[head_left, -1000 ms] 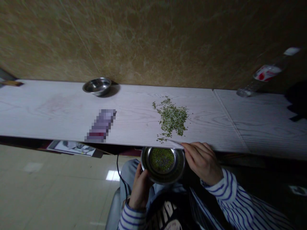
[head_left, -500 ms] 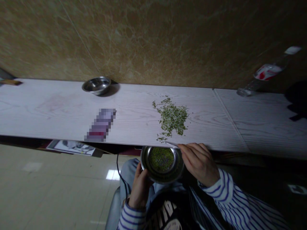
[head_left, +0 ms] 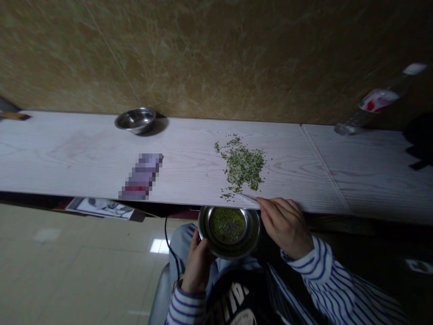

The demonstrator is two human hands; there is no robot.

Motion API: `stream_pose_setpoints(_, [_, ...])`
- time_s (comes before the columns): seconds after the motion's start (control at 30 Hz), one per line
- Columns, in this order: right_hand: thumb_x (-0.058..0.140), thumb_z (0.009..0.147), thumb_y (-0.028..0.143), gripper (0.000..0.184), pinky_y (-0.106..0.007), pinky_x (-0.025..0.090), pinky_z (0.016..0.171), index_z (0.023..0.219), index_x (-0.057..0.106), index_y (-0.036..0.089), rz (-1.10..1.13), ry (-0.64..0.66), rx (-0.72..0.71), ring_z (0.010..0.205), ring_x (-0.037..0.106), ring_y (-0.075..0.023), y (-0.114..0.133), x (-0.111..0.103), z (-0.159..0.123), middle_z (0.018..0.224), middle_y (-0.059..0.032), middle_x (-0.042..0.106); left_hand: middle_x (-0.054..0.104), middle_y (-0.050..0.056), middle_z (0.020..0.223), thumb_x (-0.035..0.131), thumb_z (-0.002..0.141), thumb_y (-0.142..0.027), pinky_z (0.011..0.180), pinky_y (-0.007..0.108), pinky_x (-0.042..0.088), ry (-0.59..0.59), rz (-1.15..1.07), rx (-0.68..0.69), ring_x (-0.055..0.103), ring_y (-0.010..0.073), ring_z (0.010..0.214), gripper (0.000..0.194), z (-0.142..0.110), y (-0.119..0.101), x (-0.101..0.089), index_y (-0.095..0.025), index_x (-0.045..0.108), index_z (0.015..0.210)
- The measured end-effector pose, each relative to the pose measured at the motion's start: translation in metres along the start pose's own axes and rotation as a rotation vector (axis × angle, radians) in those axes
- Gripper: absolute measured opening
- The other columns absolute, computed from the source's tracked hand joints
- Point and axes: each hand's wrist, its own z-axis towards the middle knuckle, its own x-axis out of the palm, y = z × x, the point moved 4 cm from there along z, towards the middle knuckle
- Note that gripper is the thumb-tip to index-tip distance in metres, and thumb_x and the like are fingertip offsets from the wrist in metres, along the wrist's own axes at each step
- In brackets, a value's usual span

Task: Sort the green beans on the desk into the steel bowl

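Observation:
My left hand [head_left: 199,264] grips the near left side of a steel bowl [head_left: 253,232], thumb at the rim. It is held over my lap, just under the table's front edge. Small green mung beans [head_left: 227,223] cover the bottom of this bowl. Pinched in my right hand [head_left: 286,225] is a thin white strip [head_left: 249,199], like a card or folded paper; its exact kind is unclear. The strip lies low over the table edge, its tip near a few stray beans. Beyond it, more mung beans [head_left: 244,166] spread loosely on the tabletop.
Another steel bowl [head_left: 135,121] stands by the wall at the back left. A blurred-out flat purple object [head_left: 142,176] lies left of the beans. On the right are a plastic bottle [head_left: 377,101] and a dark object [head_left: 419,142]. A cable [head_left: 166,234] hangs below the table.
My right hand with the white strip shifted slightly left, then back to the right. The bowl in my left hand stays nearly still, and the spread beans look much the same.

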Motion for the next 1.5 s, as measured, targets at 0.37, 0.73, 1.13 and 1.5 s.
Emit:
stream_pose_setpoints(0.37, [0.05, 0.091, 0.008, 0.024, -0.034, 0.042, 0.073, 0.111, 0.062, 0.014, 0.052, -0.004, -0.006, 0.08, 0.063, -0.0186, 0.011, 0.004, 0.006, 0.086, -0.0067, 0.072, 0.067, 0.002, 0.086, 0.069, 0.071, -0.022, 0.064, 0.028, 0.048, 0.009, 0.036, 0.028, 0.06, 0.0149, 0.073, 0.042, 0.002, -0.001, -0.003, -0.021, 0.058, 0.112])
stream_pose_setpoints(0.73, [0.05, 0.091, 0.009, 0.023, -0.033, 0.041, 0.073, 0.111, 0.061, 0.014, 0.016, -0.006, 0.012, 0.079, 0.062, -0.0186, 0.007, 0.008, 0.008, 0.085, -0.0064, 0.071, 0.068, 0.003, 0.086, 0.069, 0.07, -0.022, 0.063, 0.027, 0.048, 0.006, 0.033, 0.037, 0.059, 0.0149, 0.072, 0.042, 0.001, -0.002, -0.005, -0.02, 0.059, 0.111])
stream_pose_setpoints(1.13, [0.05, 0.091, 0.01, 0.024, -0.033, 0.04, 0.073, 0.112, 0.061, 0.016, 0.05, 0.013, 0.002, 0.08, 0.061, -0.019, 0.013, 0.014, 0.014, 0.086, -0.0063, 0.071, 0.068, 0.001, 0.09, 0.07, 0.069, -0.021, 0.065, 0.026, 0.047, -0.008, 0.026, 0.029, 0.059, 0.0145, 0.073, 0.045, -0.002, -0.007, -0.005, -0.022, 0.059, 0.113])
stream_pose_setpoints(1.5, [0.051, 0.092, 0.01, 0.024, -0.033, 0.039, 0.072, 0.114, 0.061, 0.014, 0.052, 0.037, -0.023, 0.081, 0.061, -0.0186, 0.018, 0.019, 0.021, 0.088, -0.0063, 0.071, 0.066, 0.001, 0.093, 0.065, 0.072, -0.018, 0.07, 0.027, 0.049, -0.003, 0.048, 0.052, 0.057, 0.0137, 0.076, 0.045, -0.002, -0.013, -0.006, -0.022, 0.058, 0.116])
